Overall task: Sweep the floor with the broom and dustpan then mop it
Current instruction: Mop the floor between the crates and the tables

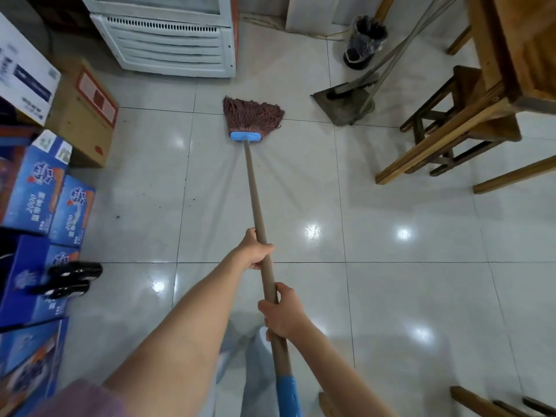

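Nearest the camera, the right hand [284, 314] wraps around the long brown wooden mop handle [255, 203], just above its blue plastic end sleeve [287, 395]. The left hand [255, 251] grips the same handle a little further up, fingers closed round it. The handle runs forward to a blue plastic clamp [245, 136] holding the reddish-brown string mop head [252, 112], which lies spread on the glossy white tiled floor [406, 281] in front of a white louvred cooler cabinet [168, 43]. To the right, a grey metal dustpan [343, 105] sits on the floor with a dark-bristled broom [355, 85] resting in it, near a wooden stool [445, 127] and wooden table [517, 46]. Blue printed cartons [39, 200] are stacked along the left.
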A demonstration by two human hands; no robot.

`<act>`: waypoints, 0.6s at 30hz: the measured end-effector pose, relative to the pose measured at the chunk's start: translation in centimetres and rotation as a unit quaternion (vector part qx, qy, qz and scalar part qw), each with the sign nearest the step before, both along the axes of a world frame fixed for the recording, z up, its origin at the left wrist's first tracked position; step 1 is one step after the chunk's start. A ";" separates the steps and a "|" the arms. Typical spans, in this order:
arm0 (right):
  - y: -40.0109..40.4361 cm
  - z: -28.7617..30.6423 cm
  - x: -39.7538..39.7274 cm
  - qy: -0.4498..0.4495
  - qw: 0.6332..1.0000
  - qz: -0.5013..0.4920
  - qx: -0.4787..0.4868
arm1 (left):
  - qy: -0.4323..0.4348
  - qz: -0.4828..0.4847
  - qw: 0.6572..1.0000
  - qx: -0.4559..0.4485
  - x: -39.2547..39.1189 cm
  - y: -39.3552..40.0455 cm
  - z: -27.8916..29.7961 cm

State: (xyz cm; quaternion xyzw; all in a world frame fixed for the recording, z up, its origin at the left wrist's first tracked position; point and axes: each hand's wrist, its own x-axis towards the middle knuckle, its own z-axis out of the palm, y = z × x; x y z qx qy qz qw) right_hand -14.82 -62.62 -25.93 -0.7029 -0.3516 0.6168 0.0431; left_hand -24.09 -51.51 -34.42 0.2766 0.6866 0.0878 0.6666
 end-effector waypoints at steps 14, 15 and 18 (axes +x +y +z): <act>-10.9 1.1 -4.8 -0.006 1.000 0.010 0.007 | -0.004 0.032 0.999 0.005 -4.5 -11.5 1.2; -11.8 0.9 -4.7 -0.005 1.000 0.010 0.008 | -0.005 0.034 0.999 0.005 -4.5 -12.5 1.1; -14.7 0.5 -4.4 -0.013 1.000 0.020 0.016 | 0.000 0.046 0.999 0.006 -4.2 -15.5 0.8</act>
